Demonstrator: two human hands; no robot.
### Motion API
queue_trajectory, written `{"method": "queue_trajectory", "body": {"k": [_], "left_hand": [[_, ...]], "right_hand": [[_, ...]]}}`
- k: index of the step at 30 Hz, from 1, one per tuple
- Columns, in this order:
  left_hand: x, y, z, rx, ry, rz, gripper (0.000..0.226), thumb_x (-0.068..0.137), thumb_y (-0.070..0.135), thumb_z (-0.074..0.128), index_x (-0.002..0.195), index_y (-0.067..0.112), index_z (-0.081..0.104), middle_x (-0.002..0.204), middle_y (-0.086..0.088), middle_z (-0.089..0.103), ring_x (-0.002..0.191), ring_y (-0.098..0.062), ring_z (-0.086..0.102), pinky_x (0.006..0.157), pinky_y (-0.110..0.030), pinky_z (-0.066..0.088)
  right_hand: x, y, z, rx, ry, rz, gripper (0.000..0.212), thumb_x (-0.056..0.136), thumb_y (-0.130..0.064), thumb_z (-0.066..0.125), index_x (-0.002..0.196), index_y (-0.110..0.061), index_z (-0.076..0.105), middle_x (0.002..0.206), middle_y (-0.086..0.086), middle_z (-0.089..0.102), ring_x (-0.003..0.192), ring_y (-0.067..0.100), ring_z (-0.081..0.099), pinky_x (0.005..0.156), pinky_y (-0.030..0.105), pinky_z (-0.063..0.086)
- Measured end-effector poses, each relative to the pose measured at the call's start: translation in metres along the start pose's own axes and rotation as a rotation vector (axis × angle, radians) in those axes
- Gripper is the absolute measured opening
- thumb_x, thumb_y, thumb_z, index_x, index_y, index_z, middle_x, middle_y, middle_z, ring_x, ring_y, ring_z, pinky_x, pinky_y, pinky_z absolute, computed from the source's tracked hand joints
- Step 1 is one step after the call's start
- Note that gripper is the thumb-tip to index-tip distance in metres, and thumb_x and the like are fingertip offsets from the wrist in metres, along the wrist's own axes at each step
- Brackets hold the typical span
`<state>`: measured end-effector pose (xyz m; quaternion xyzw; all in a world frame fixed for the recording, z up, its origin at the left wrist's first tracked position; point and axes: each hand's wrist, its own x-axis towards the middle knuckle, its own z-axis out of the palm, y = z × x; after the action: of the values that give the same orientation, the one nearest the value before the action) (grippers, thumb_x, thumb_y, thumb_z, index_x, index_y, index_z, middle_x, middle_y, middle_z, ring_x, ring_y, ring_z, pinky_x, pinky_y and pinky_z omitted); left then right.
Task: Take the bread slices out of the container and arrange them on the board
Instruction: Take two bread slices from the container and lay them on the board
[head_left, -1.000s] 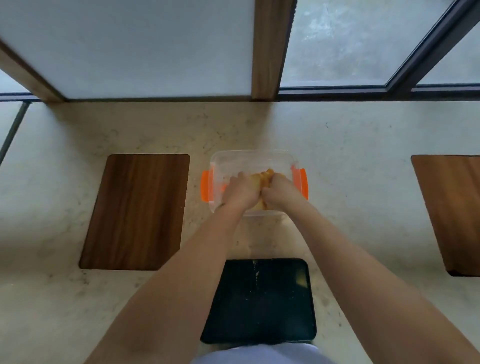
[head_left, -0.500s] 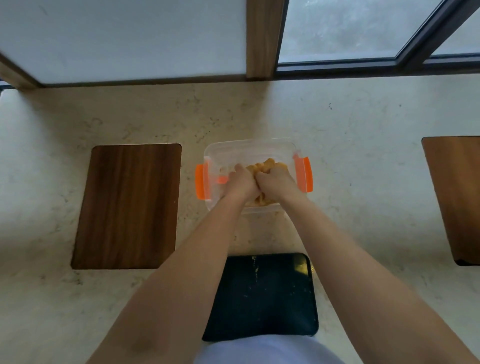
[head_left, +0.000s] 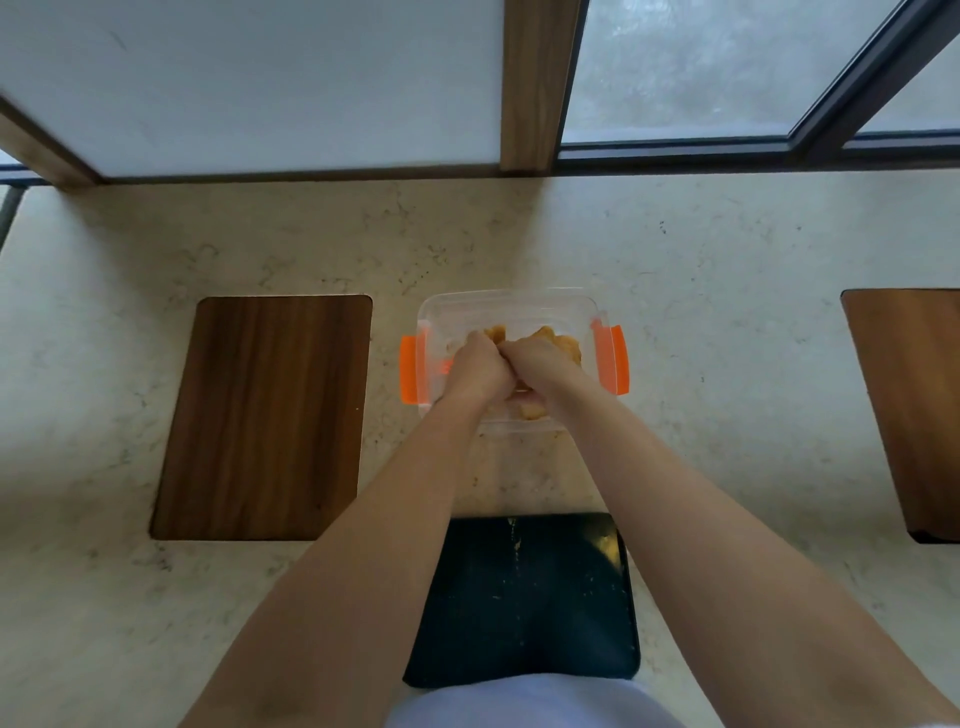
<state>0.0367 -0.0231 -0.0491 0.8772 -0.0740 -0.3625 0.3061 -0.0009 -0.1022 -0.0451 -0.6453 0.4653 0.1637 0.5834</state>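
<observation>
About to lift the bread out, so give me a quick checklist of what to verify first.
1. Container open, no lid: ok.
2. Both hands inside it, left hand and right hand: ok.
3. Firm hold on the bread: cannot tell, fingers hidden.
4. Black board free for slices: ok, only crumbs.
5. Wooden board on the left bare: ok.

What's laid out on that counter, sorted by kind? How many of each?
Wooden boards: 2, one to the left and one at the right edge
Black board: 1, nearest the person
Clear container with orange clips: 1
Bread slices: in the container, mostly hidden by both hands, so no count
Total: 4, besides the bread
</observation>
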Motion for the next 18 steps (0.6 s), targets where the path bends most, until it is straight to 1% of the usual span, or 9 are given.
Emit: {"method": "queue_trajectory", "body": {"k": [2,3,5,6,7,9,12,15,18], "left_hand": [[-0.014,0.013,-0.01,-0.04,0.048,0.032,0.04,0.099,0.023,0.05,0.136,0.008,0.046,0.128,-0.012,0.061,0.116,-0.029,0.061,0.099,-0.04,0.049],[-0.024,0.019,-0.014,-0.08,0.07,0.052,0.035,0.101,0.023,0.046,0.131,0.007,0.049,0.123,-0.012,0.063,0.114,-0.03,0.062,0.099,-0.043,0.05],[-0.052,0.031,-0.023,-0.161,0.105,0.097,0.026,0.103,0.022,0.042,0.123,0.011,0.054,0.112,-0.009,0.066,0.105,-0.026,0.065,0.09,-0.035,0.051],[-0.069,0.036,-0.028,-0.107,0.139,0.167,0.024,0.101,0.02,0.046,0.124,0.013,0.052,0.111,-0.007,0.065,0.098,-0.021,0.064,0.082,-0.031,0.05],[-0.088,0.037,-0.033,-0.056,0.162,0.237,0.03,0.097,0.017,0.053,0.127,0.014,0.05,0.113,-0.005,0.064,0.095,-0.017,0.063,0.079,-0.029,0.05],[-0.128,0.03,-0.038,-0.124,0.153,0.362,0.043,0.091,0.013,0.062,0.131,0.016,0.049,0.12,-0.002,0.062,0.1,-0.013,0.064,0.084,-0.03,0.056],[-0.184,0.01,-0.041,-0.283,0.104,0.493,0.04,0.092,0.018,0.065,0.13,0.026,0.052,0.12,0.008,0.062,0.108,-0.007,0.063,0.091,-0.031,0.057],[-0.218,-0.021,-0.033,-0.313,0.025,0.543,0.033,0.096,0.029,0.064,0.127,0.036,0.055,0.116,0.02,0.065,0.11,0.003,0.062,0.087,-0.023,0.057],[-0.23,-0.058,-0.019,-0.315,-0.097,0.421,0.04,0.092,0.038,0.068,0.13,0.041,0.056,0.117,0.025,0.066,0.11,0.006,0.061,0.087,-0.022,0.056]], "right_hand": [[-0.014,-0.009,-0.007,0.025,-0.008,-0.049,0.015,0.095,-0.022,0.055,0.092,-0.008,0.06,0.084,0.009,0.068,0.075,0.019,0.068,0.062,0.034,0.063],[-0.025,-0.012,-0.012,0.046,-0.005,-0.102,0.018,0.093,-0.024,0.055,0.101,-0.009,0.061,0.091,0.009,0.07,0.081,0.018,0.069,0.07,0.037,0.063],[-0.054,-0.014,-0.021,0.052,0.002,-0.23,0.03,0.089,-0.028,0.056,0.114,-0.012,0.061,0.101,0.006,0.072,0.093,0.019,0.07,0.083,0.042,0.061],[-0.072,-0.014,-0.026,0.059,0.004,-0.29,0.03,0.088,-0.031,0.057,0.114,-0.017,0.061,0.103,0.003,0.073,0.096,0.017,0.071,0.085,0.041,0.06],[-0.092,-0.011,-0.03,0.082,0.001,-0.348,0.025,0.088,-0.033,0.059,0.111,-0.023,0.061,0.103,-0.001,0.072,0.096,0.014,0.071,0.085,0.038,0.059],[-0.131,0.001,-0.036,0.134,-0.022,-0.455,0.016,0.091,-0.037,0.064,0.105,-0.032,0.058,0.104,-0.009,0.072,0.093,0.003,0.071,0.078,0.023,0.058],[-0.18,0.029,-0.041,0.111,-0.032,-0.598,0.026,0.092,-0.043,0.065,0.115,-0.031,0.06,0.106,-0.016,0.07,0.096,-0.006,0.067,0.077,0.013,0.056],[-0.205,0.066,-0.038,0.065,-0.046,-0.606,0.031,0.091,-0.047,0.066,0.117,-0.03,0.063,0.107,-0.016,0.072,0.099,0.0,0.069,0.085,0.024,0.058],[-0.206,0.109,-0.03,0.058,-0.116,-0.499,0.027,0.092,-0.048,0.066,0.113,-0.032,0.065,0.107,-0.013,0.074,0.099,0.005,0.071,0.087,0.034,0.06]]}}
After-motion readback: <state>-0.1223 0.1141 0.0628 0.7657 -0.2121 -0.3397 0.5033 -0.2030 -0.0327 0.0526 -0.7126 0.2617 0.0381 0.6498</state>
